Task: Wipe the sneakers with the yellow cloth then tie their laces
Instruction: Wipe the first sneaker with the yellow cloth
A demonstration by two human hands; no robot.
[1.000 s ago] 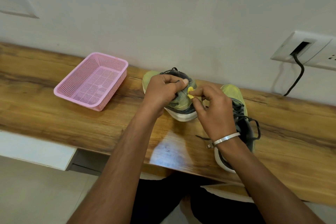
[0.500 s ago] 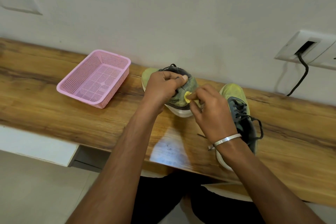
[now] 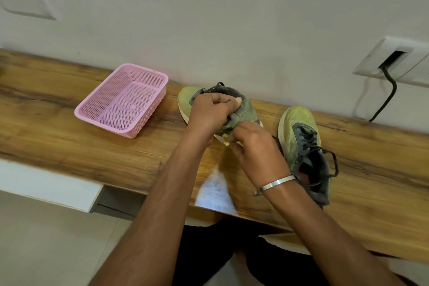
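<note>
Stretching across the middle of the frame, the wooden shelf [image 3: 69, 123] carries everything; the pink basket [image 3: 123, 100] sits at centre left. Just right of it, the first sneaker [image 3: 243, 109] is tipped up on its side, and the second sneaker [image 3: 299, 137] lies flat at centre right, its laces loose. The left hand [image 3: 209, 116] grips the first sneaker's collar, thumb curled over the top. The right hand [image 3: 253, 148] pinches the yellow cloth [image 3: 226, 140], of which only a scrap shows at its fingertips. Within the last second that scrap has slid from the shoe's upper side down to the white sole edge, so wiping is likely moving onto the sole; the second shoe and both sets of laces remain to do.
</note>
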